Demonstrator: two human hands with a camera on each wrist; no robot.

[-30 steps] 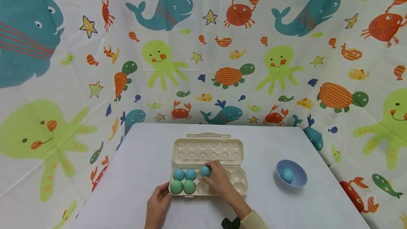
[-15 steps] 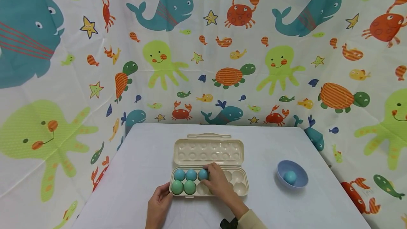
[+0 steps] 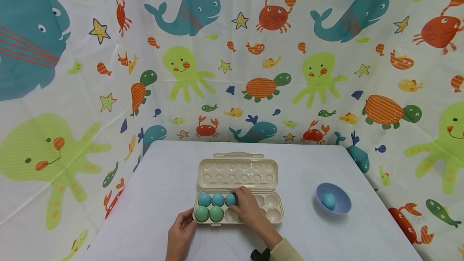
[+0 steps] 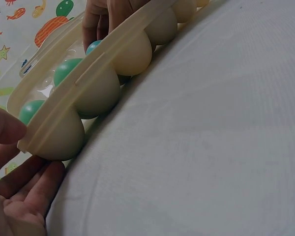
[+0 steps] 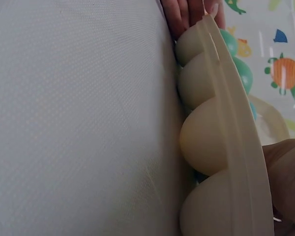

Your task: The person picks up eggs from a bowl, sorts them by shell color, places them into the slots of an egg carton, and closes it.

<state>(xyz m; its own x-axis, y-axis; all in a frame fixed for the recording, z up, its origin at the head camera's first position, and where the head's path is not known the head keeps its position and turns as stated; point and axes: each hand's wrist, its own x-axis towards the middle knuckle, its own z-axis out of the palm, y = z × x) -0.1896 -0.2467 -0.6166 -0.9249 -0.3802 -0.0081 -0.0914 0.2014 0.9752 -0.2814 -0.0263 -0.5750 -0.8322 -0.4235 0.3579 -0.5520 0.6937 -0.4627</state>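
Note:
A beige plastic egg carton (image 3: 274,215) lies on the table, its lid (image 3: 237,175) folded back. My left hand (image 3: 180,233) grips its left end; in the left wrist view the thumb is at the rim and the fingers (image 4: 44,189) are beneath. With my right hand (image 3: 250,209) I pinch a blue ball (image 3: 230,199) at the third cup of the back row. Two blue balls (image 3: 211,199) sit to its left, and two green balls (image 3: 209,214) fill the front-left cups. My right fingers hide some cups.
A blue bowl (image 3: 344,208) with another blue ball (image 3: 328,201) in it stands to the right on the white-covered table (image 3: 304,237). A cloth printed with sea animals (image 3: 232,92) hangs behind and at both sides.
My right hand has moved slightly left and lowered the blue ball into the third back cup. The left hand stays on the carton's end. The ball in the bowl has shifted slightly.

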